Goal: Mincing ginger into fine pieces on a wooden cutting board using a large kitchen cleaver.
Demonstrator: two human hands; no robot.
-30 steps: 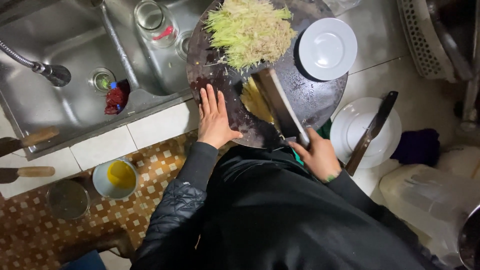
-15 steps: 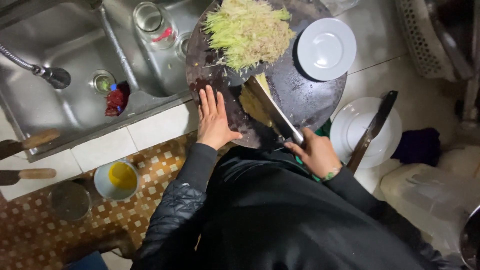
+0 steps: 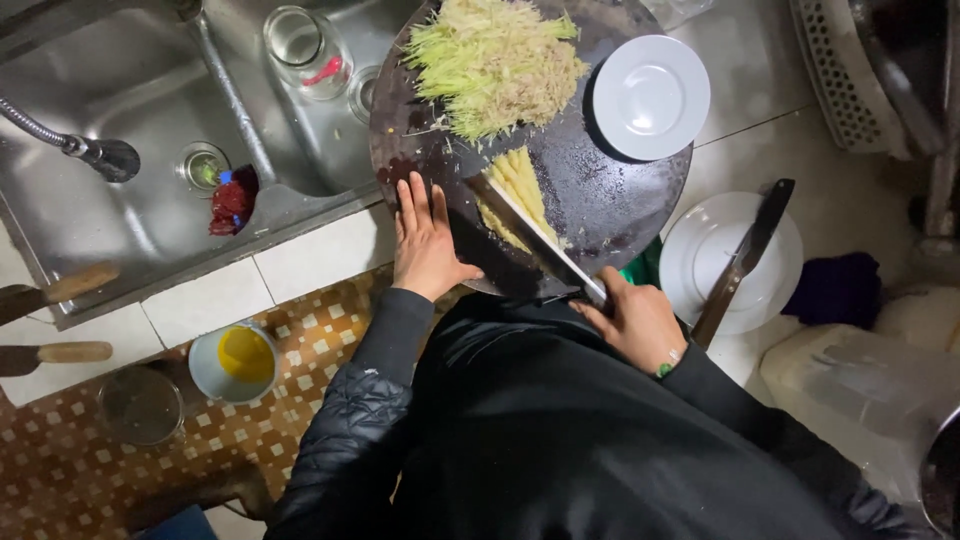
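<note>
The right hand (image 3: 640,322) grips a big knife (image 3: 535,235) lying against yellow strips (image 3: 520,195) on the round board (image 3: 600,190). The left hand (image 3: 425,240) rests flat and open on the board. This looks like cutting.

Left hand (image 3: 425,240) at frame centre, flat, palm down, fingers extended toward the top of the frame. Right hand (image 3: 637,322) right of centre, fingers curled closed in a grip. Both forearms black-sleeved.

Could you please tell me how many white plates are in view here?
2. One small round white plate sits on the dark round chopping board, upper right. One larger white plate lies on the counter right of the board, with a dark-handled knife across it.
</note>
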